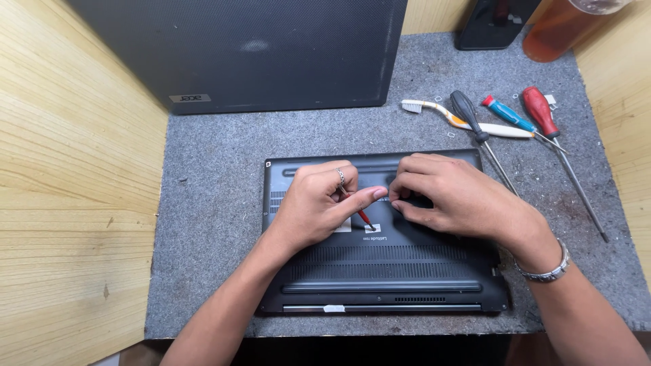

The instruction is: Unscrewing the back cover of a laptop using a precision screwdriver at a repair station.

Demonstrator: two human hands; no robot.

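A black laptop (380,271) lies upside down on a grey felt mat (203,224), its bottom cover facing up. My left hand (315,207), with a ring on one finger, holds a thin red tool (363,217) whose tip rests by a small white sticker (372,229) on the cover. My right hand (447,196), with a metal wristband, rests on the cover just right of it, fingertips curled and pressing near the same spot. What lies under those fingertips is hidden.
A second dark laptop (251,54) lies at the back left. To the right lie a toothbrush (468,122), a black-handled screwdriver (475,122), a blue one (508,115) and a red one (542,112). A black object (491,24) and an orange bottle (563,27) stand at the back. Wooden walls flank the mat.
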